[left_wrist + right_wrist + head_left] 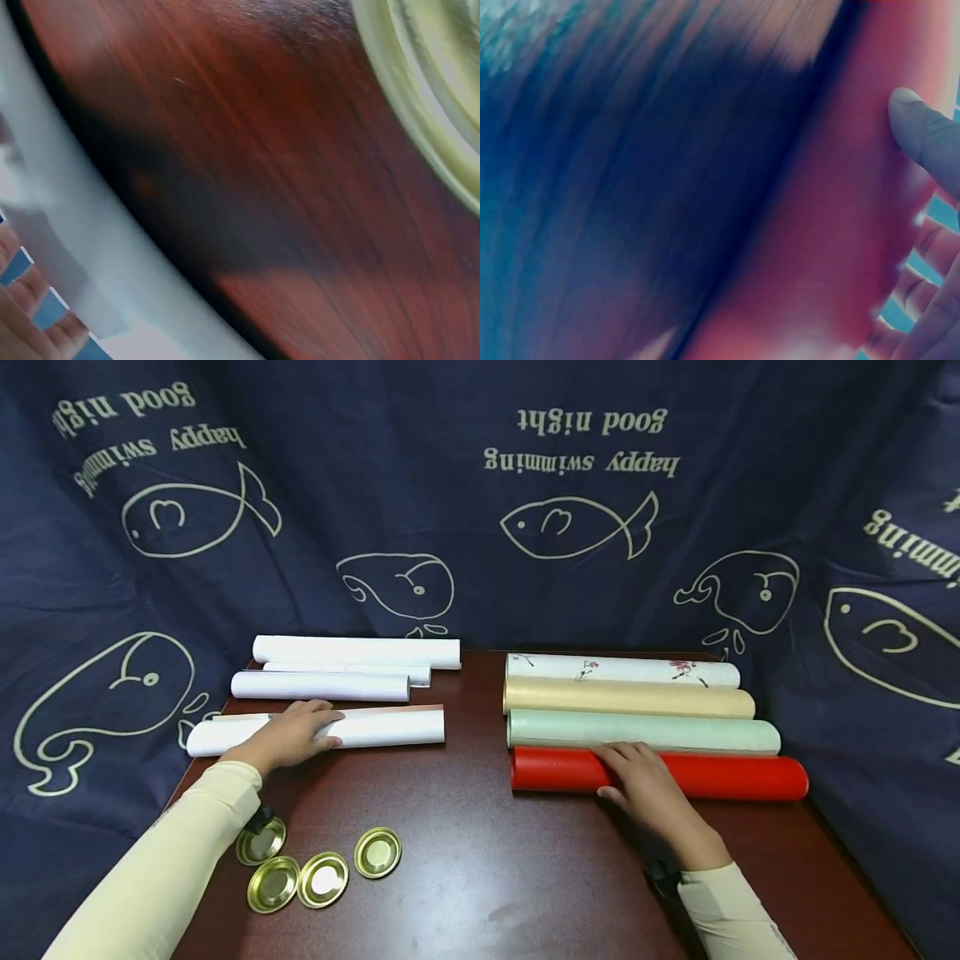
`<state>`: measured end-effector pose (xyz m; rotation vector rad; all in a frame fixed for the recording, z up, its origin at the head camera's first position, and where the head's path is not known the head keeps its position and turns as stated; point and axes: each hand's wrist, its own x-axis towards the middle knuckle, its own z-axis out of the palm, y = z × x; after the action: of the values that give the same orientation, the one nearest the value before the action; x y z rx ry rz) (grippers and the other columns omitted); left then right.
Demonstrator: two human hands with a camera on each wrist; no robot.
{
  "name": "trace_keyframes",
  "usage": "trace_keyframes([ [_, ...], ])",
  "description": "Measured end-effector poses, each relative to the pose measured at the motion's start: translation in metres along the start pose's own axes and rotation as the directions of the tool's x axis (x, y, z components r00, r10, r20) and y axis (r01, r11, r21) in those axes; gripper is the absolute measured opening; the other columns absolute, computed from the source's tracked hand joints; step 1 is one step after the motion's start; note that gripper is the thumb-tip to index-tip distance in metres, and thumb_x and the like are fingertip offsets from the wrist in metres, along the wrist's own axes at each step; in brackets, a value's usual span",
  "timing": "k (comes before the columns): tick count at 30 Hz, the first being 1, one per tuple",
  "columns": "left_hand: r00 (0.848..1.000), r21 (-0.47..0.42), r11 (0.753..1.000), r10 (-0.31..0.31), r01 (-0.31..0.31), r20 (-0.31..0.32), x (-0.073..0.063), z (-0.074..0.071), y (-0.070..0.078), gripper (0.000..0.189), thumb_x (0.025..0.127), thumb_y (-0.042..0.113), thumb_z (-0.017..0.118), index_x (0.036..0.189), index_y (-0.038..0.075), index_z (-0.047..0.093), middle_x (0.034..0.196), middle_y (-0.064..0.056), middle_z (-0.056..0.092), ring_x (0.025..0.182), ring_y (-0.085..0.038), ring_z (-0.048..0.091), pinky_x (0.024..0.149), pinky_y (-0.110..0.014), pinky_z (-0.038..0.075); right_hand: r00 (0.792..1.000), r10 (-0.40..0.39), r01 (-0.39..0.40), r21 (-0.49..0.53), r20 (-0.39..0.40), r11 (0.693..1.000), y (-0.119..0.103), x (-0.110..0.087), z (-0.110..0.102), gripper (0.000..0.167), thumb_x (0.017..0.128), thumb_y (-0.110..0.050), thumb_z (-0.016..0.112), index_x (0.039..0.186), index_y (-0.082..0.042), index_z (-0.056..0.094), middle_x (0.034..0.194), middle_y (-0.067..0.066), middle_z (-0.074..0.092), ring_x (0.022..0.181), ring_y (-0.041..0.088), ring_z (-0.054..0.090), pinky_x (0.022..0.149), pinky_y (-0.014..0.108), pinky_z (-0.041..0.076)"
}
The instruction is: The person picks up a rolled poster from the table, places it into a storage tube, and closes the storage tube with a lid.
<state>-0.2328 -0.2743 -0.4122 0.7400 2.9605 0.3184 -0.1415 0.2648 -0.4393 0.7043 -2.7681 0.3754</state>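
Two grips, left hand (291,735) round near white roll (393,727), right hand (647,785) round red roll (735,777), so over-squeezing might dent 'em imo.

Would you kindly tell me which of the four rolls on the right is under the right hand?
The red roll, frontmost, with the green roll, gold roll and flowered roll behind it.

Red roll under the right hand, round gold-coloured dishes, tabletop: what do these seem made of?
Red roll: smooth and glossy, perhaps vinyl or coated paper, with soft highlights.
Dishes: likely thin polished metal, possibly coated plastic; bright reflections, crisp rims.
Tabletop: varnished wood or wood-look laminate; streaky reddish-brown grain in the left wrist view, glare in the head view.
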Motion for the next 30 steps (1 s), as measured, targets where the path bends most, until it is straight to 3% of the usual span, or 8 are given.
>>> trace_keyframes([
  [3,0.999,-0.047,0.999,0.003,-0.001,0.032,0.005,-0.002,-0.002,0.045,0.089,0.029,0.075,0.123,0.002,0.064,0.14,-0.033,0.046,0.128,-0.054,0.041,0.1,-0.069,0.035,1.0,0.01,-0.01,0.008,0.013,1.0,0.001,0.002,0.002,0.064,0.076,-0.013,0.086,0.133,-0.002,0.059,0.121,0.018,0.061,0.112,0.04,0.052,0.099,0.057,0.04],
  [7,0.992,-0.12,0.992,-0.017,0.032,0.123,0.012,-0.008,-0.001,0.038,0.082,0.024,0.081,0.109,0.004,0.063,0.129,-0.03,0.055,0.125,-0.055,0.044,0.099,-0.065,0.037,1.0,0.006,-0.006,0.013,0.01,1.0,0.001,0.003,0.004,0.065,0.075,-0.013,0.087,0.133,-0.002,0.059,0.121,0.018,0.062,0.112,0.04,0.052,0.099,0.057,0.04],
  [11,0.981,-0.146,0.986,-0.058,0.085,0.184,0.017,-0.012,0.004,0.039,0.078,0.022,0.085,0.103,0.007,0.059,0.111,-0.021,0.064,0.106,-0.042,0.057,0.089,-0.055,0.045,1.0,-0.006,0.006,0.015,-0.004,1.0,0.001,0.003,0.004,0.065,0.073,-0.012,0.088,0.131,-0.001,0.06,0.119,0.018,0.062,0.11,0.04,0.053,0.098,0.057,0.04],
  [14,0.991,-0.128,0.99,-0.037,0.053,0.128,0.018,-0.009,0.006,0.04,0.075,0.02,0.087,0.101,0.008,0.059,0.099,-0.013,0.065,0.088,-0.028,0.057,0.078,-0.047,0.046,1.0,0.005,-0.005,0.011,0.012,1.0,0.002,0.002,0.001,0.064,0.074,-0.012,0.087,0.131,-0.001,0.06,0.119,0.017,0.062,0.11,0.04,0.053,0.098,0.056,0.04],
  [18,1.0,-0.065,0.998,0.008,-0.009,-0.004,0.01,0.001,0.007,0.05,0.074,0.02,0.088,0.113,0.005,0.06,0.105,-0.014,0.067,0.092,-0.028,0.062,0.081,-0.048,0.048,0.999,0.006,-0.005,-0.014,0.04,1.0,0.001,0.003,-0.005,0.063,0.074,-0.013,0.087,0.13,-0.001,0.06,0.118,0.017,0.062,0.109,0.039,0.054,0.096,0.056,0.043],
  [22,0.995,0.009,0.999,0.041,-0.041,-0.089,0.0,0.009,0.006,0.068,0.075,0.02,0.088,0.132,0.001,0.057,0.121,-0.02,0.064,0.109,-0.038,0.061,0.091,-0.055,0.047,0.999,-0.021,0.023,-0.042,0.04,0.999,0.003,0.005,-0.01,0.062,0.073,-0.013,0.088,0.126,-0.001,0.061,0.116,0.017,0.063,0.107,0.039,0.056,0.09,0.057,0.046],
  [26,0.988,0.062,0.995,0.086,-0.079,-0.127,-0.007,0.012,0.005,0.064,0.074,0.022,0.088,0.129,0.0,0.062,0.117,-0.018,0.063,0.106,-0.037,0.06,0.089,-0.055,0.047,0.998,-0.036,0.039,-0.047,0.061,0.998,0.004,0.007,-0.01,0.063,0.072,-0.016,0.089,0.126,-0.002,0.06,0.115,0.016,0.062,0.107,0.039,0.057,0.088,0.058,0.047],
  [30,0.977,0.039,0.993,0.115,-0.109,-0.177,-0.016,0.013,0.005,0.059,0.073,0.022,0.089,0.124,0.002,0.065,0.111,-0.012,0.063,0.099,-0.03,0.062,0.085,-0.05,0.049,0.995,-0.059,0.063,-0.042,0.078,0.997,0.004,0.009,-0.007,0.065,0.071,-0.017,0.09,0.125,-0.001,0.059,0.111,0.017,0.061,0.101,0.039,0.059,0.086,0.057,0.048],
])
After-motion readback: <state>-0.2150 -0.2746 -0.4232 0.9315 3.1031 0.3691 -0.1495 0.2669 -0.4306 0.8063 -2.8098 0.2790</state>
